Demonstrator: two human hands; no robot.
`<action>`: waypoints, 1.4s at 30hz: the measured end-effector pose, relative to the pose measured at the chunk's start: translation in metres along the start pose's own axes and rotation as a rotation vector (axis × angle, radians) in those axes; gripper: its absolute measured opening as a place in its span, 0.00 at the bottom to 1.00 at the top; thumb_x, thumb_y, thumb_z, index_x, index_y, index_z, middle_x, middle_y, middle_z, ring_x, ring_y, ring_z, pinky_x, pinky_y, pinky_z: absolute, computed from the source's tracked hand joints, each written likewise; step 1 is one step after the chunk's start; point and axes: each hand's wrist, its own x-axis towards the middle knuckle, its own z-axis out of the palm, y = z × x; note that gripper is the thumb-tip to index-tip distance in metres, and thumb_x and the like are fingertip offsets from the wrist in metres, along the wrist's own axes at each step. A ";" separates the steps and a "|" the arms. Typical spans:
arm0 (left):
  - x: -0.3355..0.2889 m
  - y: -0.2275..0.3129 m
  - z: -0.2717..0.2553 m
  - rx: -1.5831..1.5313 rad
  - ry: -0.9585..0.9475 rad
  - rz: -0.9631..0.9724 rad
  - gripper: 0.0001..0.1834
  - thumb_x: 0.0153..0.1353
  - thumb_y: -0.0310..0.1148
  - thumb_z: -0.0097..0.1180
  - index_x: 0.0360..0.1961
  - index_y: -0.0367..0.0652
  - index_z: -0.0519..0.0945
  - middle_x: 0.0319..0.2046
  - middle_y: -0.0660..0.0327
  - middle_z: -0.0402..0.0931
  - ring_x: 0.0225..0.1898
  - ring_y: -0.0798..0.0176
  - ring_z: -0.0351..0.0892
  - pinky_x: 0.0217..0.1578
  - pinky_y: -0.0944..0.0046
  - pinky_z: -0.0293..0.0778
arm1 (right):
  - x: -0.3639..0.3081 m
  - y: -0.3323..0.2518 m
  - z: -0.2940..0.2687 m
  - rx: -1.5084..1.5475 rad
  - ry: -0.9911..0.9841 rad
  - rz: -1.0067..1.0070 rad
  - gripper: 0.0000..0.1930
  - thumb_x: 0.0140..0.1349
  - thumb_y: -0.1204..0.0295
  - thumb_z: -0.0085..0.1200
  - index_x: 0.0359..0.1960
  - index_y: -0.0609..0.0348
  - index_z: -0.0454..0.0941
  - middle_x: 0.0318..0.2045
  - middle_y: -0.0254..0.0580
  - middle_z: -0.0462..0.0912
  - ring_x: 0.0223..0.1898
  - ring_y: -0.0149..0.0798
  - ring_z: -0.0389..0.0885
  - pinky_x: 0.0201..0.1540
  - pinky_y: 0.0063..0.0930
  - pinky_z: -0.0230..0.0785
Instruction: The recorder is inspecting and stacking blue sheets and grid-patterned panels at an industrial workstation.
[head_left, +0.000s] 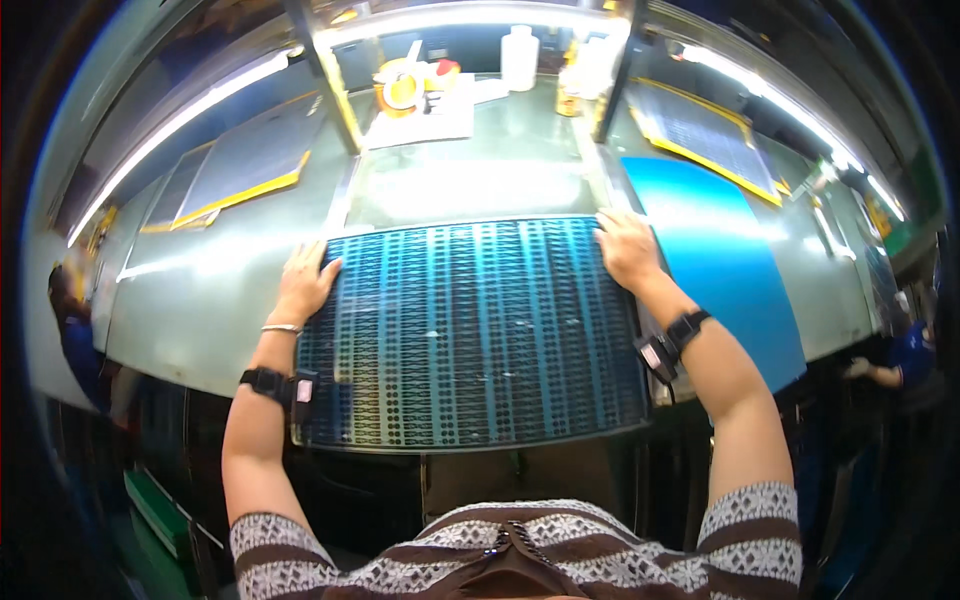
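Left hand (305,284) and right hand (630,250) clamped on opposite edges of panel (480,335): flat, glossy, rectangular, teal-striped, dark dotted rows. Panel at bench's (200,320) near side, left of smooth blue sheet (715,240).

Worn are a brown-and-white patterned top (610,562), black wrist straps (689,328) and a thin bracelet (281,328).

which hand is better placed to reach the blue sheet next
Likely the right hand: it's at the panel edge nearest the blue sheet, while the left hand is at the opposite edge.
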 end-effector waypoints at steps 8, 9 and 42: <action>0.004 0.023 0.018 0.080 0.165 -0.071 0.25 0.64 0.46 0.45 0.56 0.41 0.72 0.57 0.53 0.70 0.62 0.51 0.63 0.63 0.47 0.52 | -0.011 0.003 -0.003 -0.116 -0.049 0.115 0.21 0.64 0.60 0.44 0.53 0.61 0.72 0.56 0.42 0.72 0.61 0.47 0.62 0.64 0.45 0.47; 0.005 0.021 0.016 0.037 0.047 -0.117 0.31 0.64 0.52 0.42 0.60 0.41 0.67 0.62 0.53 0.63 0.66 0.52 0.56 0.65 0.46 0.47 | -0.013 0.003 -0.001 -0.162 -0.088 0.129 0.25 0.65 0.57 0.43 0.57 0.60 0.69 0.59 0.44 0.69 0.64 0.48 0.58 0.65 0.47 0.44; -0.212 -0.010 -0.067 -0.032 -0.106 -0.201 0.34 0.67 0.56 0.35 0.66 0.46 0.56 0.68 0.58 0.49 0.71 0.52 0.40 0.66 0.43 0.36 | -0.167 -0.170 -0.111 0.152 -0.245 -0.444 0.25 0.55 0.77 0.45 0.58 0.58 0.69 0.59 0.68 0.63 0.58 0.73 0.62 0.60 0.57 0.58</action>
